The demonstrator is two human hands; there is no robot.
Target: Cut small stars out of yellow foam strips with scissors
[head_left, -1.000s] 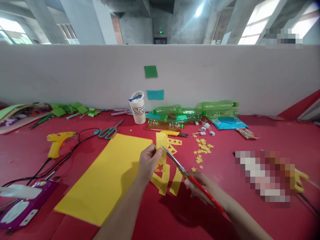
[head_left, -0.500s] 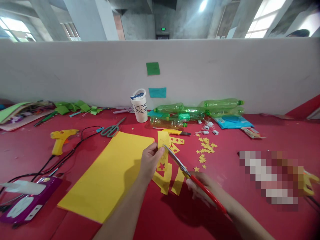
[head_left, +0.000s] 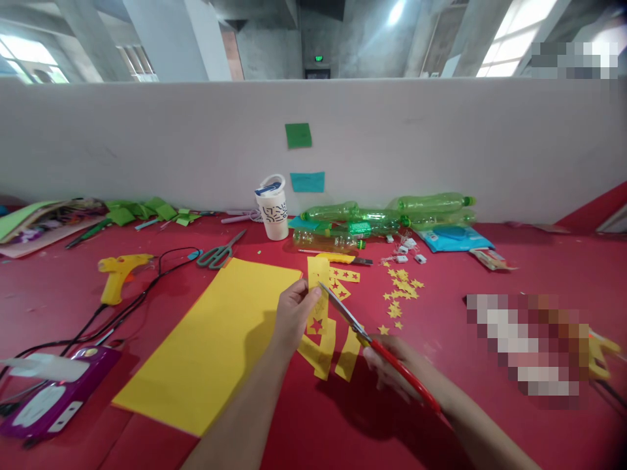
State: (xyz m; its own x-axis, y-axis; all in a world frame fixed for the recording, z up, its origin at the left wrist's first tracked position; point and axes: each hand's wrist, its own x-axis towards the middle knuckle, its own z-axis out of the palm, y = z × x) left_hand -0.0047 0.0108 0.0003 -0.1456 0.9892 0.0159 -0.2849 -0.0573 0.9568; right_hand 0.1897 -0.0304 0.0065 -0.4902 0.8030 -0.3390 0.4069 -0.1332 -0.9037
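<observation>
My left hand (head_left: 292, 314) pinches a yellow paper strip (head_left: 318, 297) with star-shaped holes and holds it up over the red table (head_left: 441, 424). My right hand (head_left: 394, 371) grips red-handled scissors (head_left: 375, 347), whose blades point up-left and meet the strip just right of my left fingers. More cut yellow strips (head_left: 337, 346) lie below the hands. A large yellow sheet (head_left: 220, 339) lies flat to the left. Small yellow paper stars (head_left: 401, 290) are scattered to the right.
A white cup (head_left: 273, 209), green plastic bottles (head_left: 386, 219), grey scissors (head_left: 219, 251), a yellow glue gun (head_left: 117, 274) with black cables, a purple device (head_left: 53, 395) and green paper scraps (head_left: 147, 212) lie around. A white partition (head_left: 147, 143) closes the back.
The hands, strip and scissors have stayed almost in place; the view shifted slightly. The scissor blades sit a little closer to the left fingers.
</observation>
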